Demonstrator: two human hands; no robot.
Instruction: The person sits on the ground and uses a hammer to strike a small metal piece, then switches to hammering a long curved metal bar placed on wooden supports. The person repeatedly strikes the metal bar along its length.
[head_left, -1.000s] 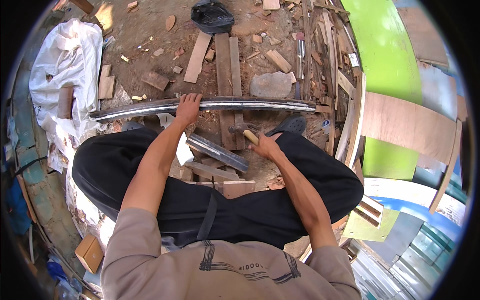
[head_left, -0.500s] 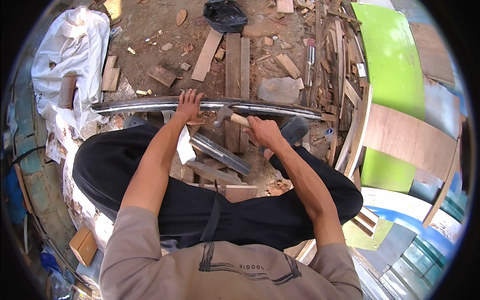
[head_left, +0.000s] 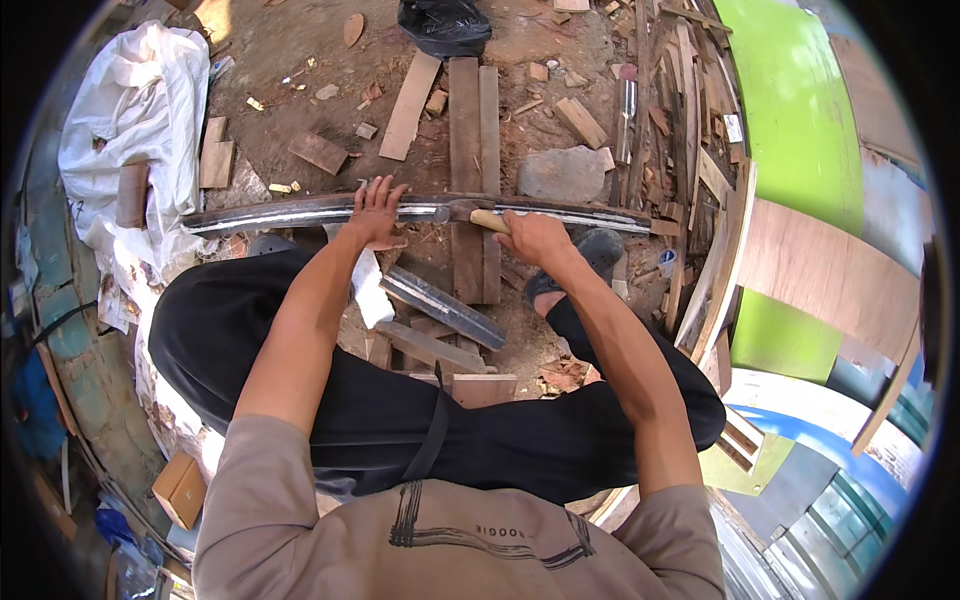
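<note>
A long dark bar (head_left: 300, 213) with a white stripe lies crosswise in front of me, over two brown planks (head_left: 465, 130). My left hand (head_left: 378, 214) presses on the bar left of its middle, fingers spread across it, thumb at the near side. My right hand (head_left: 535, 238) is closed around the light wooden handle of a hammer (head_left: 489, 219). The hammer's head is over the bar, just right of my left hand; whether they touch is unclear. Between my legs, a shorter dark striped piece (head_left: 445, 306) rests slantwise beside a white scrap (head_left: 371, 290).
A grey stone (head_left: 565, 173) and wood offcuts lie on the dirt beyond the bar. White sheeting (head_left: 140, 110) is at left, a black plastic bag (head_left: 445, 25) at the far side. Long wood strips (head_left: 690, 130) and a green panel (head_left: 795, 120) line the right.
The hammer has moved from the near side of the bar to over it, its head turning leftward. My right hand has shifted slightly right; my left hand stays on the bar.
</note>
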